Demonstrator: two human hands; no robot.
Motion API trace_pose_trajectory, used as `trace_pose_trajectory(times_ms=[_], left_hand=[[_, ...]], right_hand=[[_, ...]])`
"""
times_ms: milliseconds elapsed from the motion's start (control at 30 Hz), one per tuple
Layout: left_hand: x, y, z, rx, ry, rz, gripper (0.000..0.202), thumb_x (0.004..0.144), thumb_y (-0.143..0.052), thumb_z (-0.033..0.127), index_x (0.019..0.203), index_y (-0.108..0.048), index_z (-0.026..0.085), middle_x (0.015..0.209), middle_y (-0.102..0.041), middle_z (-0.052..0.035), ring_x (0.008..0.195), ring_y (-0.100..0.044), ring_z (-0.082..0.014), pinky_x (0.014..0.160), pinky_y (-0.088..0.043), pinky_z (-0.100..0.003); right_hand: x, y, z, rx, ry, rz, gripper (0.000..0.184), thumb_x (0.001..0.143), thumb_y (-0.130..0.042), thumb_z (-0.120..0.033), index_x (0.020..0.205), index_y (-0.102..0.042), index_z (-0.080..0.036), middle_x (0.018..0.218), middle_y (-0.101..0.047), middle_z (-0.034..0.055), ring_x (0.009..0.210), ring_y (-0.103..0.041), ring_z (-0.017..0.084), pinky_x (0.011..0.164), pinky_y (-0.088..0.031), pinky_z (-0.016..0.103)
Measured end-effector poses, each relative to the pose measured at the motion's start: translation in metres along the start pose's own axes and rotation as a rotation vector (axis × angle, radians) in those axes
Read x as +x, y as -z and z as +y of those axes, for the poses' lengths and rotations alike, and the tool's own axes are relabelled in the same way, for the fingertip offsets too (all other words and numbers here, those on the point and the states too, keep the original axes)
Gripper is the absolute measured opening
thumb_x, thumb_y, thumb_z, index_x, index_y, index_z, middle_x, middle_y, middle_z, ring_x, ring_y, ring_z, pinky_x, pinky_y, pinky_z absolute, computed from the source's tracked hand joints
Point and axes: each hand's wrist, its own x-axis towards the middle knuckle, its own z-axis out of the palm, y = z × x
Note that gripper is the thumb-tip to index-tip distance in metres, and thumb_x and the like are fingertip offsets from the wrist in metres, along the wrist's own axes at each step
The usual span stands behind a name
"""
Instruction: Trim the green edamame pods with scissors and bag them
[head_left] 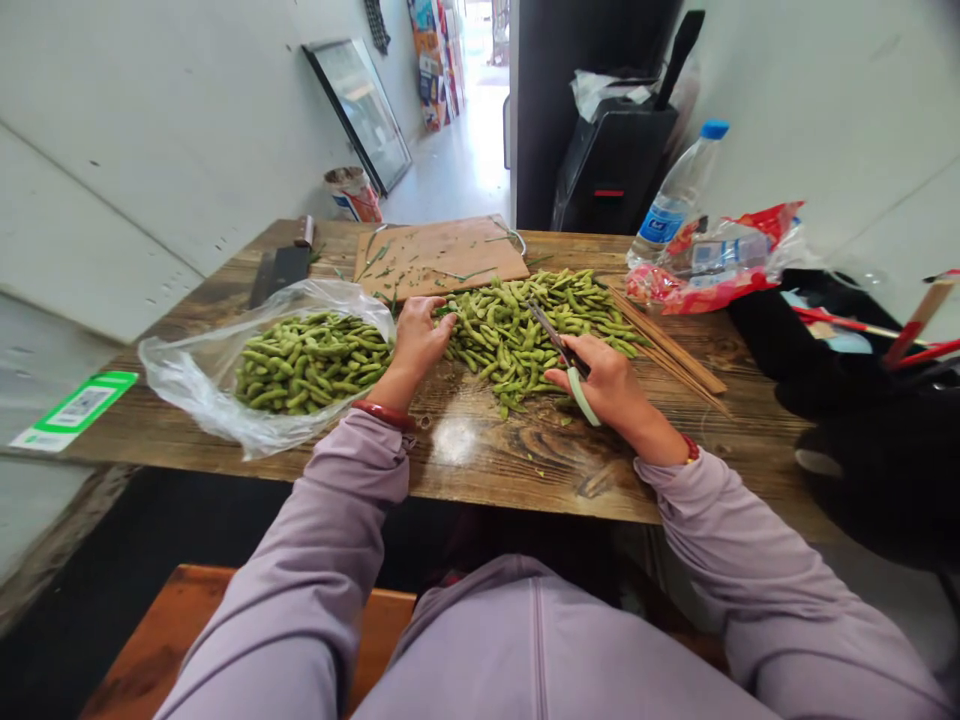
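Observation:
A loose pile of green edamame pods lies on the wooden table, with more pods in a clear plastic bag to its left. My left hand is at the pile's left edge, its fingers curled close together among the green; what they pinch, if anything, is too small to make out. In my right hand is a pair of scissors with pale green handles. Their dark blades point away from me, over the middle of the pile. I cannot see any pod between the blades.
Behind the pile lies a wooden cutting board with green scraps; a cleaver is left of it. Thin wooden sticks lie to the right. Beyond them are a water bottle, red plastic packaging and a black bag.

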Motion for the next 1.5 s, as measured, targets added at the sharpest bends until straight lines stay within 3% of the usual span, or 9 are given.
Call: trace_pose_trajectory(times_ms=[133, 333, 467, 600, 833, 1067, 1167, 1300, 1500], left_hand=[[0.004, -0.019, 0.005, 0.131, 0.106, -0.098, 0.042, 0.083, -0.066, 0.036, 0.119, -0.067, 0.014, 0.123, -0.063, -0.0173, 0.123, -0.055, -0.0323, 0.111, -0.039, -0.047], [-0.007, -0.035, 0.051, -0.124, -0.144, -0.203, 0.034, 0.084, -0.063, 0.026, 0.115, -0.069, 0.014, 0.126, -0.067, -0.0151, 0.123, -0.058, -0.0265, 0.112, -0.040, -0.040], [-0.008, -0.032, 0.066, -0.426, -0.127, -0.203, 0.027, 0.083, -0.063, 0.022, 0.108, -0.072, 0.015, 0.114, -0.071, -0.0106, 0.099, -0.068, -0.0209, 0.093, -0.052, -0.034], [-0.003, -0.025, 0.053, -0.622, -0.010, -0.129, 0.026, 0.084, -0.061, 0.028, 0.103, -0.072, 0.015, 0.100, -0.073, -0.0074, 0.078, -0.069, -0.0158, 0.074, -0.052, -0.026], [-0.011, -0.021, 0.029, -0.271, -0.072, -0.014, 0.019, 0.084, -0.060, 0.023, 0.093, -0.075, 0.014, 0.089, -0.071, -0.0072, 0.081, -0.062, -0.0180, 0.079, -0.050, -0.031], [-0.025, -0.035, 0.061, 0.009, -0.314, -0.098, 0.055, 0.085, -0.068, 0.025, 0.139, -0.059, 0.019, 0.111, -0.068, -0.0111, 0.104, -0.058, -0.0269, 0.097, -0.044, -0.042], [-0.022, -0.043, 0.067, 0.041, -0.305, -0.141, 0.036, 0.085, -0.066, 0.019, 0.120, -0.071, 0.019, 0.112, -0.069, -0.0125, 0.106, -0.059, -0.0287, 0.096, -0.044, -0.042], [-0.013, -0.042, 0.058, -0.226, -0.173, 0.007, 0.016, 0.087, -0.058, 0.014, 0.086, -0.074, 0.015, 0.089, -0.071, -0.0073, 0.088, -0.063, -0.0206, 0.087, -0.047, -0.034], [0.001, -0.018, 0.033, -0.479, -0.024, 0.246, 0.012, 0.085, -0.060, 0.015, 0.087, -0.072, 0.016, 0.076, -0.066, 0.0005, 0.072, -0.058, -0.0129, 0.072, -0.045, -0.024]], right_hand=[[0.001, 0.001, 0.000, -0.001, -0.005, 0.001, 0.041, 0.089, -0.070, -0.043, 0.124, -0.065, -0.021, 0.107, -0.072, 0.0130, 0.098, -0.069, 0.030, 0.086, -0.057, 0.045], [0.000, 0.000, 0.002, -0.001, 0.011, 0.008, 0.041, 0.089, -0.069, -0.044, 0.123, -0.066, -0.021, 0.106, -0.072, 0.0130, 0.097, -0.070, 0.030, 0.085, -0.057, 0.045], [0.001, 0.000, 0.004, 0.000, 0.006, 0.015, 0.042, 0.090, -0.068, -0.045, 0.123, -0.066, -0.020, 0.103, -0.072, 0.0128, 0.095, -0.070, 0.030, 0.085, -0.057, 0.045], [0.001, 0.000, 0.005, -0.005, -0.001, 0.010, 0.042, 0.090, -0.068, -0.046, 0.123, -0.065, -0.020, 0.100, -0.072, 0.0119, 0.093, -0.069, 0.030, 0.083, -0.057, 0.045], [0.000, 0.001, 0.005, -0.034, 0.015, 0.007, 0.040, 0.091, -0.067, -0.046, 0.121, -0.065, -0.020, 0.099, -0.072, 0.0116, 0.092, -0.069, 0.029, 0.083, -0.057, 0.044], [0.001, 0.006, 0.002, -0.030, 0.000, -0.040, 0.043, 0.091, -0.067, -0.049, 0.124, -0.065, -0.022, 0.100, -0.072, 0.0110, 0.091, -0.070, 0.028, 0.083, -0.057, 0.044], [0.000, 0.007, 0.001, -0.033, 0.005, -0.053, 0.043, 0.091, -0.067, -0.049, 0.124, -0.065, -0.021, 0.098, -0.073, 0.0112, 0.091, -0.070, 0.028, 0.084, -0.057, 0.044], [-0.001, 0.006, 0.000, -0.023, 0.004, -0.055, 0.043, 0.091, -0.067, -0.048, 0.125, -0.065, -0.022, 0.099, -0.073, 0.0115, 0.093, -0.070, 0.030, 0.085, -0.058, 0.046], [-0.002, 0.005, 0.001, -0.028, 0.030, -0.029, 0.042, 0.091, -0.067, -0.047, 0.124, -0.065, -0.021, 0.101, -0.073, 0.0120, 0.095, -0.070, 0.029, 0.085, -0.058, 0.045]])
